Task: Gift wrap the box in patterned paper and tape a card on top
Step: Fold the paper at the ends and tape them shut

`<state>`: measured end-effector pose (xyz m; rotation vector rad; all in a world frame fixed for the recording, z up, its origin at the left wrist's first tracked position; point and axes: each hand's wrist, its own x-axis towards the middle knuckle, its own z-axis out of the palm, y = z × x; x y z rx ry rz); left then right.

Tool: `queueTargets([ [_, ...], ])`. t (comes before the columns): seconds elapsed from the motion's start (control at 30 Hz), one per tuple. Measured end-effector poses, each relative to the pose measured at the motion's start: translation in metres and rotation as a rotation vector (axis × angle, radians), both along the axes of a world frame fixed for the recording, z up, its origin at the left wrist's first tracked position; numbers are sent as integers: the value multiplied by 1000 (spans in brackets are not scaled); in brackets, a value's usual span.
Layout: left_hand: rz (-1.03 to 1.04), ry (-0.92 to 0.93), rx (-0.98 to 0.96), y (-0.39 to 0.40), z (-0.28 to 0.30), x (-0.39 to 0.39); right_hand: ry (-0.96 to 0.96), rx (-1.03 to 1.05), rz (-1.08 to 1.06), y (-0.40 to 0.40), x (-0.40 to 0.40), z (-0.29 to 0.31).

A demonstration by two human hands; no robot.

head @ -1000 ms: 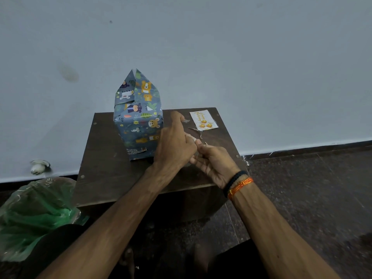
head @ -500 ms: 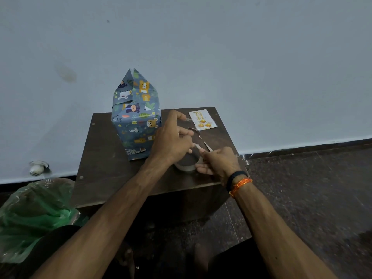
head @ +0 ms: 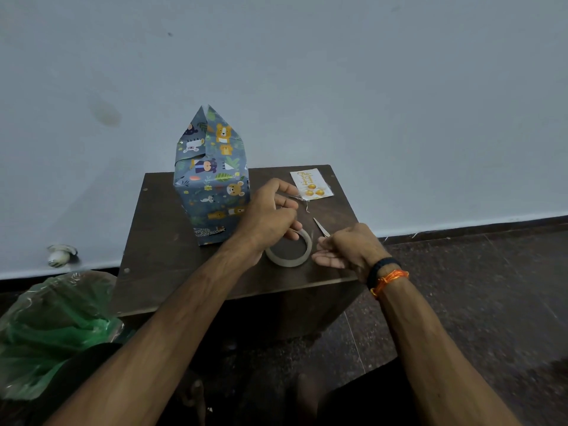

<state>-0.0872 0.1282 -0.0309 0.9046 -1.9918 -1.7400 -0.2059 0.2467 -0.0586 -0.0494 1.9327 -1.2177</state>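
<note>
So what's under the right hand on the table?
A thin scissor blade pokes out from under the right hand toward the card. The handles are hidden by the hand, so whether it grips them can't be seen. Bare table surrounds it.
</note>
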Motion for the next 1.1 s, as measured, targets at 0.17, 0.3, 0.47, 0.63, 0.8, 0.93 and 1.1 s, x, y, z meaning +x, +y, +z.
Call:
queueTargets([
  [0.17, 5, 16, 12, -1, 1, 1, 273, -172, -104, 5, -2, 4],
  [0.3, 8, 33, 11, 0, 3, 2, 268, -456, -95, 0, 2, 11],
  [0.47, -4, 47, 30, 0, 5, 3, 372, -518, 39, -6, 3, 7],
  [0.63, -18, 59, 14, 0, 5, 4, 460, -532, 77, -9, 4, 4],
  [0.8, -30, 41, -8, -1, 7, 4, 494, -545, 51, -9, 3, 3],
  [0.93, -39, 58, -39, -1, 11, 5, 333, -599, -23, -10, 5, 9],
  [1.1, -34, 104, -56, 6, 16, 3, 66, -675, -106, -13, 9, 15],
])
